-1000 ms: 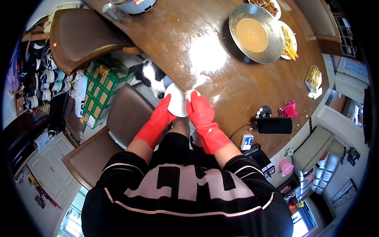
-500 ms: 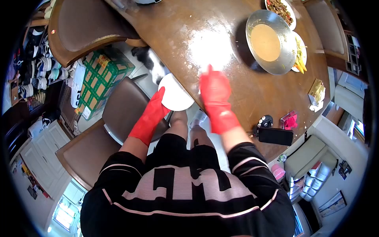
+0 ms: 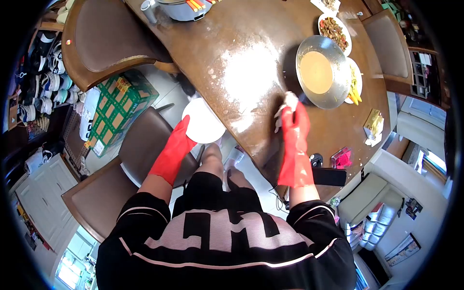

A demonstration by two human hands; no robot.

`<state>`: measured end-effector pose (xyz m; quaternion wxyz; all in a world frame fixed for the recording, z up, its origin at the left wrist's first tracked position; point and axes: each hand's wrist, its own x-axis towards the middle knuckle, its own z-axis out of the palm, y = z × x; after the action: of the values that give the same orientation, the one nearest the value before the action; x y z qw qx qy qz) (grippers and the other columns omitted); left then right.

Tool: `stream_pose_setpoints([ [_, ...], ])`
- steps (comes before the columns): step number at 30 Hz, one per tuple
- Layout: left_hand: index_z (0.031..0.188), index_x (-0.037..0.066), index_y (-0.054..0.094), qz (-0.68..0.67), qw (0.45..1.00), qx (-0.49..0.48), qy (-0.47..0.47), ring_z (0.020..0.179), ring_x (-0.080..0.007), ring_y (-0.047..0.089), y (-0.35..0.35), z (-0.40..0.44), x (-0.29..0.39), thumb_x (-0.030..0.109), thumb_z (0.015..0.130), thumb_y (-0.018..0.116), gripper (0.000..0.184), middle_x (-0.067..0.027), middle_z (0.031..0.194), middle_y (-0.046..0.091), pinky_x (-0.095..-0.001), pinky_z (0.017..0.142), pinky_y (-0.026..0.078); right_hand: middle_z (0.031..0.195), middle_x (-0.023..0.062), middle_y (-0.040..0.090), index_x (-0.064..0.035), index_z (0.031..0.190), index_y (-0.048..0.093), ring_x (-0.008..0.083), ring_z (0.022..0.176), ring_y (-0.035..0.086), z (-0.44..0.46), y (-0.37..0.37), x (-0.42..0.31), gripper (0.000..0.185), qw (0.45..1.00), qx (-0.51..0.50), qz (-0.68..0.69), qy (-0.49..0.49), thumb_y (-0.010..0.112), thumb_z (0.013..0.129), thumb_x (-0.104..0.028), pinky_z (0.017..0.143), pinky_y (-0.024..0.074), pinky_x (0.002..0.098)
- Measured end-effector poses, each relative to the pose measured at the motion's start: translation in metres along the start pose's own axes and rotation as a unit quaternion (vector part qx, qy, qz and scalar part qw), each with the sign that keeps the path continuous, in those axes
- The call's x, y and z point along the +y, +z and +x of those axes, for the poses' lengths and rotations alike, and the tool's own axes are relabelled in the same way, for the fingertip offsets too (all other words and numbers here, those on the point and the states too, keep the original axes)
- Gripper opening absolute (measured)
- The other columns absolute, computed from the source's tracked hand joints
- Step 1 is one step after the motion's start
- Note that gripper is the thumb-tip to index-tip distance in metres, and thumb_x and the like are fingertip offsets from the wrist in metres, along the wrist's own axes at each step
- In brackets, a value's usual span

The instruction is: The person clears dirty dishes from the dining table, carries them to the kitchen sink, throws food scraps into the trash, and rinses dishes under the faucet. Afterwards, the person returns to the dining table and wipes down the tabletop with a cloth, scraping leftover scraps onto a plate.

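Note:
In a red rubber glove, my left hand (image 3: 176, 145) grips the side of a round white plate (image 3: 205, 121), held just off the table's near edge. My right hand (image 3: 295, 128), also in a red glove, is closed on a crumpled whitish cloth or tissue (image 3: 288, 102) against the tabletop. Its fingers partly cover that wad. Just beyond the right hand sits a large metal bowl (image 3: 338, 89) of tan batter-like liquid (image 3: 316, 72). White powdery smears and crumbs lie on the brown table (image 3: 232, 38), with strong glare in the middle.
Behind the bowl are a plate of chopped food (image 3: 333, 33) and a plate with yellow strips (image 3: 356, 82). A grey pot (image 3: 181, 10) stands at the far left. A phone (image 3: 329, 177) and tissue pack (image 3: 373, 124) lie right. Chairs (image 3: 147, 133) and a green box (image 3: 123, 106) stand left.
My right hand has swept right across the table towards the metal bowl, and the whitish wad now shows in it. The plate has shifted slightly left. The black-and-white animal by the chair has mostly gone from sight.

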<state>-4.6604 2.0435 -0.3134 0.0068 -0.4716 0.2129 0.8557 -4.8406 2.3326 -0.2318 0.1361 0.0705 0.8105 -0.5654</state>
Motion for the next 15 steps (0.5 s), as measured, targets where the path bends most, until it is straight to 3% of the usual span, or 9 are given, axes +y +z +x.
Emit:
stream_pose_setpoints([
  [1, 0.147, 0.002, 0.046, 0.000, 1.000, 0.010, -0.002, 0.129, -0.0310, 0.058, -0.001, 0.001, 0.000, 0.030, 0.104, 0.060, 0.053, -0.0153, 0.143, 0.057, -0.0511, 0.105, 0.052, 0.106, 0.0061, 0.069, -0.0026, 0.134, 0.061, 0.0154, 0.088, 0.064, 0.009, -0.010, 0.008, 0.038, 0.998, 0.035, -0.051, 0.005, 0.063, 0.097, -0.014, 0.081, 0.0532, 0.0312],
  [2, 0.147, 0.002, 0.046, 0.001, 1.000, 0.021, -0.003, 0.129, -0.0311, 0.058, -0.003, 0.004, 0.001, 0.030, 0.104, 0.060, 0.053, -0.0151, 0.143, 0.057, -0.0513, 0.105, 0.052, 0.113, 0.0132, 0.069, -0.0024, 0.133, 0.060, 0.0263, 0.098, 0.067, 0.024, -0.013, 0.038, 0.042, 0.939, 0.126, -0.241, -0.212, 0.067, 0.092, -0.011, 0.090, 0.0527, 0.0376],
  [4, 0.147, 0.003, 0.046, -0.012, 1.000, 0.015, -0.007, 0.130, -0.0310, 0.058, -0.010, 0.011, 0.001, 0.031, 0.104, 0.061, 0.053, -0.0149, 0.144, 0.057, -0.0511, 0.105, 0.051, 0.125, 0.0218, 0.063, -0.0019, 0.137, 0.057, 0.0397, 0.117, 0.060, 0.042, 0.000, 0.072, 0.053, 0.887, 0.137, -0.306, -0.318, 0.066, 0.086, -0.014, 0.102, 0.0463, 0.0474],
  [5, 0.147, 0.003, 0.046, -0.018, 1.000, 0.012, -0.009, 0.130, -0.0309, 0.057, -0.010, 0.015, 0.001, 0.031, 0.104, 0.061, 0.053, -0.0148, 0.144, 0.057, -0.0510, 0.106, 0.051, 0.130, 0.0232, 0.061, 0.0006, 0.140, 0.053, 0.0425, 0.120, 0.056, 0.050, 0.010, 0.075, 0.060, 0.872, 0.147, -0.354, -0.305, 0.066, 0.085, -0.020, 0.105, 0.0422, 0.0509],
  [8, 0.147, 0.003, 0.046, -0.033, 0.999, 0.019, -0.012, 0.131, -0.0309, 0.057, -0.007, 0.019, 0.007, 0.031, 0.103, 0.061, 0.054, -0.0147, 0.145, 0.056, -0.0510, 0.107, 0.050, 0.125, 0.0224, 0.062, -0.0002, 0.128, 0.059, 0.0425, 0.116, 0.057, 0.069, 0.047, 0.053, 0.046, 0.877, 0.187, -0.404, -0.179, 0.059, 0.086, -0.021, 0.101, 0.0433, 0.0506],
  [11, 0.149, 0.003, 0.044, -0.052, 0.998, -0.016, -0.009, 0.133, -0.0304, 0.055, -0.005, 0.023, 0.012, 0.032, 0.103, 0.061, 0.056, -0.0145, 0.147, 0.055, -0.0506, 0.109, 0.048, 0.123, 0.0214, 0.062, -0.0012, 0.119, 0.060, 0.0419, 0.116, 0.057, 0.089, 0.076, 0.038, 0.038, 0.851, 0.259, -0.420, -0.180, 0.056, 0.086, -0.020, 0.102, 0.0430, 0.0508],
  [15, 0.151, 0.004, 0.041, -0.076, 0.997, -0.015, -0.005, 0.136, -0.0300, 0.053, -0.006, 0.028, 0.020, 0.032, 0.104, 0.060, 0.059, -0.0143, 0.150, 0.052, -0.0505, 0.112, 0.045, 0.121, 0.0201, 0.062, -0.0012, 0.114, 0.060, 0.0406, 0.115, 0.057, 0.111, 0.096, 0.018, 0.033, 0.843, 0.251, -0.425, -0.216, 0.056, 0.086, -0.019, 0.102, 0.0435, 0.0500],
])
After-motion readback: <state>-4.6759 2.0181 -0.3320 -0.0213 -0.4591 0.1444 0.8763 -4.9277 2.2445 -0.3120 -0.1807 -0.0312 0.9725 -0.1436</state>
